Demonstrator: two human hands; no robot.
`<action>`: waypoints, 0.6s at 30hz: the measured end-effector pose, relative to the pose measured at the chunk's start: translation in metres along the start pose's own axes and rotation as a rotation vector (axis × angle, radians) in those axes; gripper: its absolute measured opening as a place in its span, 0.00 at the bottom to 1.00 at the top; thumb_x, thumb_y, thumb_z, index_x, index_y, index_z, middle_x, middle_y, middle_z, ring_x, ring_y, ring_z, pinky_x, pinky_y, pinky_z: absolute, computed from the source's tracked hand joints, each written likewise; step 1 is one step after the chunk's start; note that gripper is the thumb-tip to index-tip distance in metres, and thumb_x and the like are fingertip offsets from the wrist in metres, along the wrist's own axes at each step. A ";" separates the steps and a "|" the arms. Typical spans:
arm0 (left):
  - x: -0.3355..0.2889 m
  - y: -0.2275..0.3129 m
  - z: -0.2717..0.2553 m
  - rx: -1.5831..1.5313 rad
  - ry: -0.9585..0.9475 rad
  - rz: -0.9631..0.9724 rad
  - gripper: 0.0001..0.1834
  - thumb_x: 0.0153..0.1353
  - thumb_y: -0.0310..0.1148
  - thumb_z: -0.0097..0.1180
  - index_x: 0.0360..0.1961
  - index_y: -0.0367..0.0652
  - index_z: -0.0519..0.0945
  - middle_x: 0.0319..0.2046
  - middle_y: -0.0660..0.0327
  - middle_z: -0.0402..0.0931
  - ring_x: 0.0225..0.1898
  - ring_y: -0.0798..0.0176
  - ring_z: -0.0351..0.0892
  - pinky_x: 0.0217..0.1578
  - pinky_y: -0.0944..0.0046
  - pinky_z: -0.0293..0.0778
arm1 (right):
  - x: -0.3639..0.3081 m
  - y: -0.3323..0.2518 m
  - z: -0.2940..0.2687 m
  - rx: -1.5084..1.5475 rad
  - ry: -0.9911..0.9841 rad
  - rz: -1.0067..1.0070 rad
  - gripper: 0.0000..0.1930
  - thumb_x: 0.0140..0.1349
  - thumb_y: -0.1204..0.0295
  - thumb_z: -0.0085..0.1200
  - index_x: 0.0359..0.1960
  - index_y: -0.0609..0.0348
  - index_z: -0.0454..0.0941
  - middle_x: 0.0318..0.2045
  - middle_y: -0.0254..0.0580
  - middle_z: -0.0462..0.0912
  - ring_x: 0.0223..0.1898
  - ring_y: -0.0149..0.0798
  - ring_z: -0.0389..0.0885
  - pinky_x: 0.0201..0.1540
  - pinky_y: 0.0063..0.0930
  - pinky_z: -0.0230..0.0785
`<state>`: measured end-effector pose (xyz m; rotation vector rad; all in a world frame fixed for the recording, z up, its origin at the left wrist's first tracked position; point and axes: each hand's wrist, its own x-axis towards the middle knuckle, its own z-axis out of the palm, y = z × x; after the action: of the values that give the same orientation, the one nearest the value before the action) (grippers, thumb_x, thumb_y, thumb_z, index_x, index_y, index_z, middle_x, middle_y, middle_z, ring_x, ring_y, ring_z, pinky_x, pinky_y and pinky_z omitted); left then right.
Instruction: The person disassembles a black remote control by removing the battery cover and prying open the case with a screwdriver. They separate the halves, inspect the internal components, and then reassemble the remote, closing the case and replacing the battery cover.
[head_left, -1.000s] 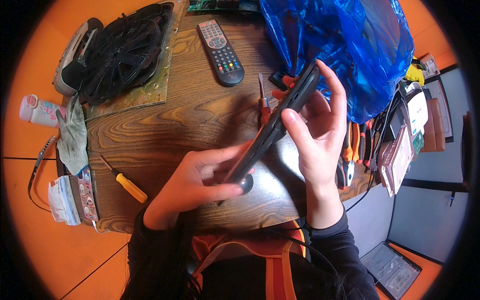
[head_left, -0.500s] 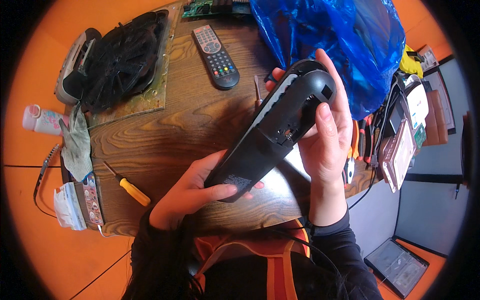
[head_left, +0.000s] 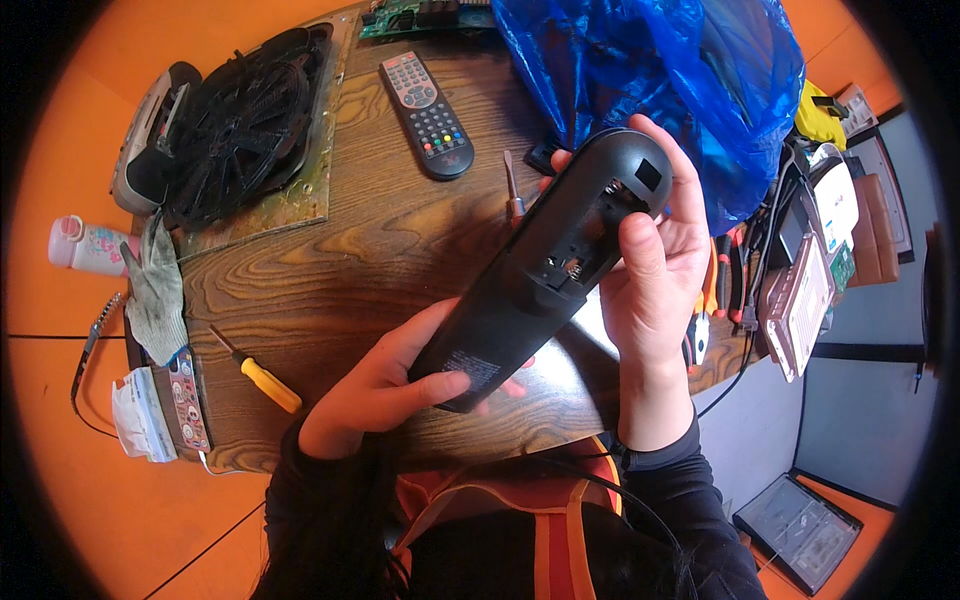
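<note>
A black remote control (head_left: 500,310) is held slantwise above the table, its back facing up and its battery compartment uncovered, with metal contacts showing inside. My left hand (head_left: 385,385) is closed round the lower end, thumb on the printed patch. Round the upper end, my right hand (head_left: 660,250) grips the edge, thumb beside the battery compartment and fingers behind. Beyond them another remote control (head_left: 427,115) lies with its buttons up. A screwdriver (head_left: 513,185) rests near the held remote's upper end, partly hidden. At the left lies a yellow-handled screwdriver (head_left: 268,383).
A blue plastic bag (head_left: 660,70) covers the far right of the wooden table (head_left: 290,290). A black fan (head_left: 245,135) sits on a board at the far left, near a grey glove (head_left: 155,290) and a bottle (head_left: 90,245). Pliers (head_left: 722,275) and cables lie at the right edge.
The gap along the held remote's upper left side, where its two shell halves stood apart, is no longer visible. The remote has turned slightly, with both hands staying on it.
</note>
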<state>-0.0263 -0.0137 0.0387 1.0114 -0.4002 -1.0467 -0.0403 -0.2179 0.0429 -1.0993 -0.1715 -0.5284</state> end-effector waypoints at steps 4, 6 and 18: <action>0.001 -0.002 0.000 -0.005 -0.035 0.050 0.28 0.56 0.28 0.51 0.57 0.33 0.58 0.45 0.51 0.72 0.42 0.62 0.76 0.39 0.66 0.71 | 0.000 -0.002 -0.002 0.106 -0.019 0.049 0.30 0.52 0.82 0.56 0.57 0.65 0.57 0.44 0.46 0.76 0.44 0.33 0.77 0.48 0.24 0.70; 0.002 -0.002 -0.001 0.028 -0.022 0.054 0.28 0.56 0.27 0.51 0.57 0.33 0.59 0.45 0.51 0.72 0.42 0.62 0.76 0.38 0.66 0.72 | 0.000 -0.002 -0.002 0.097 -0.018 0.066 0.30 0.52 0.83 0.55 0.57 0.65 0.58 0.43 0.46 0.76 0.44 0.33 0.77 0.47 0.24 0.70; 0.003 -0.008 -0.006 0.188 0.066 0.064 0.26 0.55 0.24 0.50 0.56 0.34 0.62 0.38 0.54 0.75 0.40 0.65 0.75 0.41 0.66 0.70 | -0.003 -0.003 0.006 0.022 -0.065 0.118 0.40 0.54 0.47 0.53 0.60 0.62 0.55 0.49 0.60 0.71 0.45 0.50 0.77 0.49 0.42 0.70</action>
<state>-0.0245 -0.0144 0.0287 1.1903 -0.4802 -0.9283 -0.0432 -0.2128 0.0468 -1.0981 -0.1680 -0.3848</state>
